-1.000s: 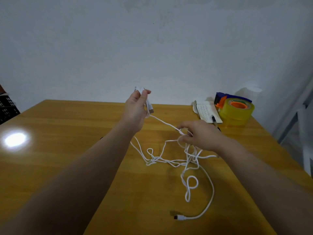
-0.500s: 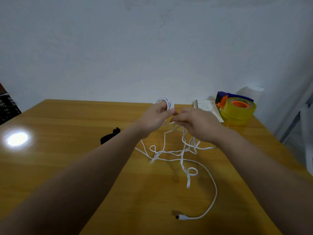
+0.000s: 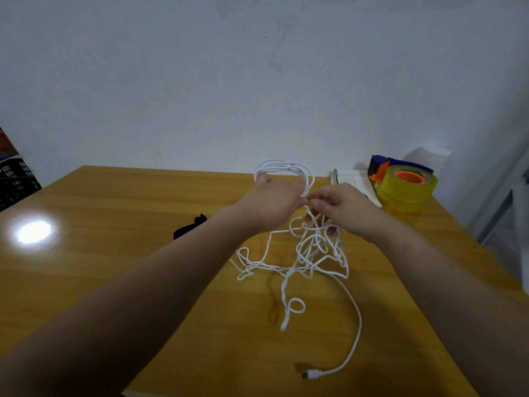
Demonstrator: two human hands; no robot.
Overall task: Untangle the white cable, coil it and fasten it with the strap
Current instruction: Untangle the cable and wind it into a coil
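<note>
Both forearms reach forward over the wooden table (image 3: pixel 114 253) and the two hands meet above its far middle part, almost touching each other. The left hand (image 3: pixel 274 202) is turned with its back up and its fingers are closed around a few loops of the white cable (image 3: pixel 312 253); these loops stand up behind the hand in a flat oval, lifted off the table. The right hand (image 3: pixel 340 204) is just beside it, also with its back up, and its thumb and first fingers are pinched together on a strand of the same cable right next to the left hand's fingertips; the other fingers are curled under, and I cannot tell if they touch the cable. Under the two hands the rest of the cable hangs down into a loose tangle that lies on the table, with many small loops crossing each other. From the tangle one long strand runs toward the near edge in a wide curve and ends in a small plug (image 3: pixel 310 374), which lies flat on the wood. The black strap (image 3: pixel 189 229) lies on the table to the left of the left wrist, apart from the cable. At the far right corner stands a yellow tape roll (image 3: pixel 406 190) in its dispenser, and next to it a white booklet (image 3: pixel 355 181), partly hidden by the right hand
</note>
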